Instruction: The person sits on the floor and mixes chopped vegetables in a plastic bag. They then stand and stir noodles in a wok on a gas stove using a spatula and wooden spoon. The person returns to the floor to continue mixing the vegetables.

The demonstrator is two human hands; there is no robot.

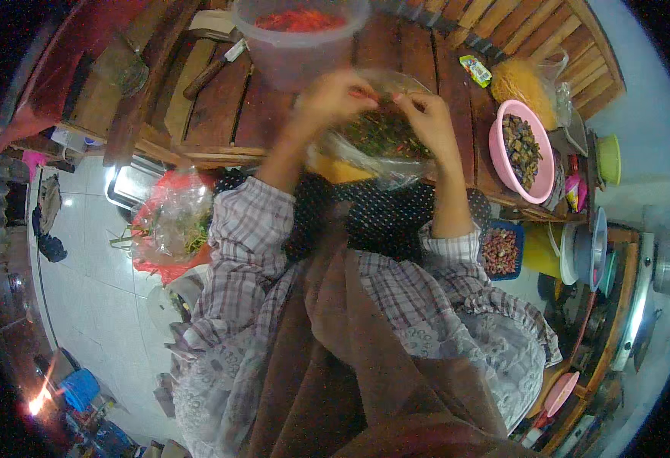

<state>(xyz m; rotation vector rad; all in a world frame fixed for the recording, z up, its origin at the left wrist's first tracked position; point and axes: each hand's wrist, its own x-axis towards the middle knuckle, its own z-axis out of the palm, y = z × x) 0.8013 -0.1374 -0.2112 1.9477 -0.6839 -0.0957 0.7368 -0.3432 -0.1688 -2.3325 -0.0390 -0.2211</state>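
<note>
My left hand is blurred and has its fingers closed on something red, seemingly red chillies. Close beside it, my right hand has thumb and forefinger brought together; whether a small piece sits between them is too blurred to tell. Below both hands lies a heap of green stems with red bits, in a clear plastic bag at the bench edge by my lap. Beyond my left hand stands a translucent plastic tub with red chillies inside.
On the wooden bench to the right sit a pink basin of dark chopped pieces and a bag of yellowish food. A knife lies left. A blue basket of shallots and a red plastic bag stand on the floor.
</note>
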